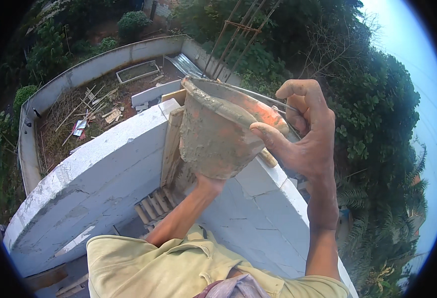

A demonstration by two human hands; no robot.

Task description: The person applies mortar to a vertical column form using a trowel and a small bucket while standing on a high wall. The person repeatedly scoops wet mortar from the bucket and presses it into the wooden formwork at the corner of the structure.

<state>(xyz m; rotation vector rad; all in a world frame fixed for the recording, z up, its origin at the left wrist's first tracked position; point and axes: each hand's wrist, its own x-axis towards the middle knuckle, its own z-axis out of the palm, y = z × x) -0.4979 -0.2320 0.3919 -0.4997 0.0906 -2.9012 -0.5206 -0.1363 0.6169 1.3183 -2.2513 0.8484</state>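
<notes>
From where I'm standing, the cement-crusted orange bucket [216, 136] is held out in front of the person, tipped, its mouth turned toward one o'clock, over the corner where two white block walls [106, 146] meet. The left hand [212, 183] reaches it from seven o'clock and seems to support it low down; most of that hand is behind the bucket, so I can't tell how firmly it grips. At three o'clock the right hand [308, 131] has its fingers bent and its thumb at the rim; whether they clasp the thin grey rod [251, 93] (a bail, perhaps) I can't make out.

I'd expect the shell to flex a little, the crust to feel gritty, and any wet patches to be slippery. Its weight depends on the contents, so one palm beneath and the other hand on the rim looks the safest hold.

The bottom of the bucket's inside is hidden, its underside too. A wooden board [172, 146] at eight o'clock is partly covered, and foliage [362, 119] toward three blurs into shadow.
</notes>
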